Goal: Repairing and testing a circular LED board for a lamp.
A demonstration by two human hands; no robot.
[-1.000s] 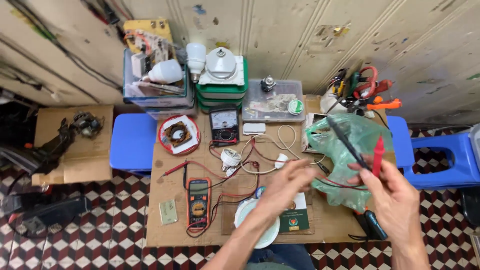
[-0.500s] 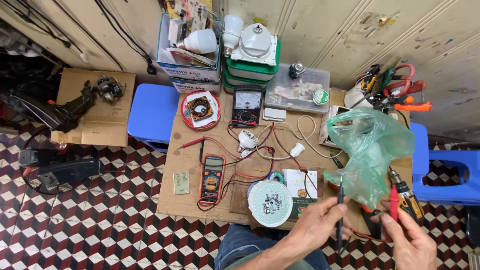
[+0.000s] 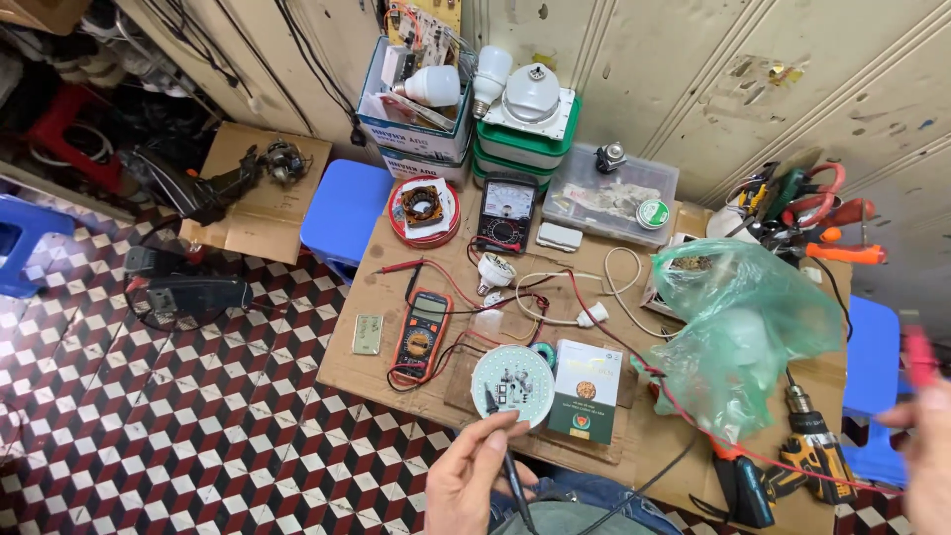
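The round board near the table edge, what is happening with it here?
A person sits at a cluttered table. The left hand holds a black probe, its tip on the round board. The right hand, blurred at the frame's edge, holds a red probe up, away from the board. An orange multimeter lies to the left of the board.

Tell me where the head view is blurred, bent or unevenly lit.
Head view: the right hand and its red probe smear with motion blur at the frame edge; the left hand, black probe and round circuit board stay sharp. Wide-angle distortion bends the wall panels and the tiled floor. Lighting is soft and even, shadows faint; the top-left corner is dim.
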